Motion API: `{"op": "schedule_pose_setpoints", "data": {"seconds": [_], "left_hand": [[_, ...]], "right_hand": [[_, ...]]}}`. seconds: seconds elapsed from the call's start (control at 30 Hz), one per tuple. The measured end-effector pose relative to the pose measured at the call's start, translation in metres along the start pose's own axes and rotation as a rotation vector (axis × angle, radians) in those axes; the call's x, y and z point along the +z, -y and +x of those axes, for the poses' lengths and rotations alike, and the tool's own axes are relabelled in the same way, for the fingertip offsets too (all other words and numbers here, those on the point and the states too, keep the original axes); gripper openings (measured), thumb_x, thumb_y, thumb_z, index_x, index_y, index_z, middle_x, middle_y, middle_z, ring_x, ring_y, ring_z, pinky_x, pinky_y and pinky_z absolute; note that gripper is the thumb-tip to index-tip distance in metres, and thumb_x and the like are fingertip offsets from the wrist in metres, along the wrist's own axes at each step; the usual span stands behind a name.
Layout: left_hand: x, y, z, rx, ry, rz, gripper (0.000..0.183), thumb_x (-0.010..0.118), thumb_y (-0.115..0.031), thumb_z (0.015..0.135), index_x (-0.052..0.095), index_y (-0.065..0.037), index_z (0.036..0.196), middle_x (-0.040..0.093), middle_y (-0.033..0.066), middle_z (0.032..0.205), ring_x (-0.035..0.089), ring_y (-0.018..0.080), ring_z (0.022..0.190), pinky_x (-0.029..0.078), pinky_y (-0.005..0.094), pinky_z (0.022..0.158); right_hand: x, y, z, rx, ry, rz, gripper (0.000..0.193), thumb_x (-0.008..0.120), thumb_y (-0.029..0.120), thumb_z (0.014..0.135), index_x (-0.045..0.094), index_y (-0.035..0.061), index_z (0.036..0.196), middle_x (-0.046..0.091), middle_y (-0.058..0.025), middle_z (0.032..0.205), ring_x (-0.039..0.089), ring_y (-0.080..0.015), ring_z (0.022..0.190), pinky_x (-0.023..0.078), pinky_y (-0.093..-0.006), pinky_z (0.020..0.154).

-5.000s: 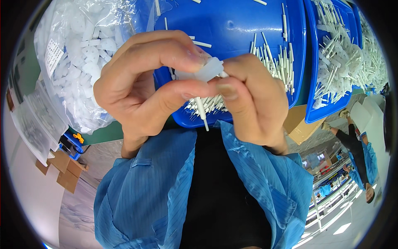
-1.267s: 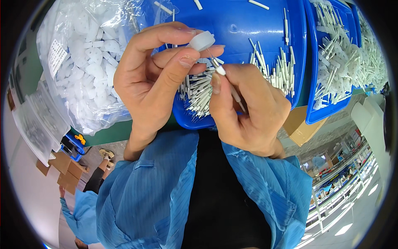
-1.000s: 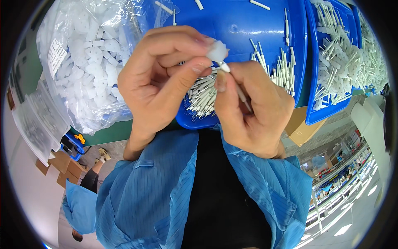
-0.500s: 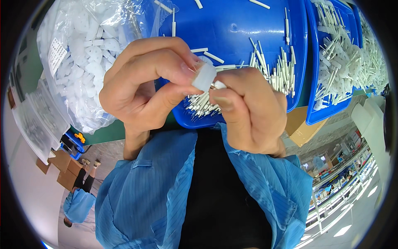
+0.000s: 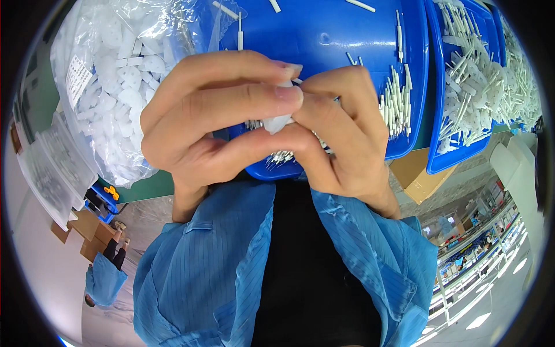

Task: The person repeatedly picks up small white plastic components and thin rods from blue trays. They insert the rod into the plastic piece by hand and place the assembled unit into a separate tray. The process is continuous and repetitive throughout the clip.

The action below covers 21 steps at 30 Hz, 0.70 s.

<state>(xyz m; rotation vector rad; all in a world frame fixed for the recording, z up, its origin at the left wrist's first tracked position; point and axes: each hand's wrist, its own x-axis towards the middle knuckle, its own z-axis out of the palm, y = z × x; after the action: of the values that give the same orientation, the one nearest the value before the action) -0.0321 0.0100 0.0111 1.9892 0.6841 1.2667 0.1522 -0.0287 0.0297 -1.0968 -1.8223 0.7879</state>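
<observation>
I have the translucent white plastic piece (image 5: 278, 120) pinched in the left hand (image 5: 211, 118), above the near part of the blue tray (image 5: 341, 43); the right hand (image 5: 344, 130) meets it, its grip hidden, so I cannot tell. White rods (image 5: 396, 110) line the tray's right edge. Leftward, a clear plastic bag (image 5: 199, 29) holds white plates (image 5: 118, 84); rightward, a second blue tray (image 5: 432, 147) holds mixed parts (image 5: 468, 81).

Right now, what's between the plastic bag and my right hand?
In the head view, your left hand, holding a white plastic piece above the blue tray.
</observation>
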Motion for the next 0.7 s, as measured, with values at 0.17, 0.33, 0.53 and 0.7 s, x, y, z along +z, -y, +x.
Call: {"op": "schedule_pose_setpoints", "data": {"seconds": [0.17, 0.33, 0.53, 0.7], "left_hand": [[0.002, -0.002, -0.003, -0.032, -0.080, -0.053, 0.052, 0.087, -0.022, 0.062, 0.059, 0.001, 0.099, 0.059, 0.0189, 0.103, 0.069, 0.0333, 0.083, 0.063, 0.0434, 0.073], [0.006, -0.009, -0.003, -0.171, -0.160, -0.103, 0.046, 0.089, -0.012, 0.060, 0.057, -0.001, 0.091, 0.058, 0.0169, 0.102, 0.070, 0.0333, 0.083, 0.063, 0.0444, 0.075], [0.011, -0.007, -0.003, -0.133, -0.187, -0.138, 0.036, 0.088, -0.008, 0.060, 0.059, -0.002, 0.081, 0.055, 0.0122, 0.096, 0.068, 0.0351, 0.086, 0.062, 0.0485, 0.077], [0.012, -0.013, -0.001, -0.061, -0.106, -0.029, 0.025, 0.087, -0.004, 0.059, 0.065, -0.005, 0.071, 0.051, 0.0090, 0.090, 0.066, 0.0384, 0.089, 0.061, 0.0481, 0.077]], "right_hand": [[0.000, -0.006, -0.001, -0.034, 0.008, -0.032, 0.028, 0.076, 0.022, 0.074, 0.070, 0.0015, 0.092, 0.055, -0.0064, 0.078, 0.044, -0.0198, 0.066, 0.036, -0.0296, 0.059], [-0.003, -0.011, 0.001, -0.059, 0.037, -0.065, 0.027, 0.076, 0.021, 0.073, 0.069, 0.0015, 0.090, 0.052, -0.0049, 0.072, 0.042, -0.0194, 0.063, 0.035, -0.0299, 0.058], [-0.006, -0.002, 0.007, 0.157, 0.042, 0.359, 0.018, 0.070, 0.017, 0.079, 0.067, -0.0001, 0.086, 0.051, -0.0063, 0.070, 0.043, -0.0172, 0.061, 0.035, -0.0297, 0.055], [-0.004, 0.014, 0.007, 0.529, 0.042, 0.417, 0.025, 0.057, 0.014, 0.096, 0.067, -0.0020, 0.079, 0.053, -0.0039, 0.058, 0.043, -0.0082, 0.047, 0.032, -0.0268, 0.043]]}}
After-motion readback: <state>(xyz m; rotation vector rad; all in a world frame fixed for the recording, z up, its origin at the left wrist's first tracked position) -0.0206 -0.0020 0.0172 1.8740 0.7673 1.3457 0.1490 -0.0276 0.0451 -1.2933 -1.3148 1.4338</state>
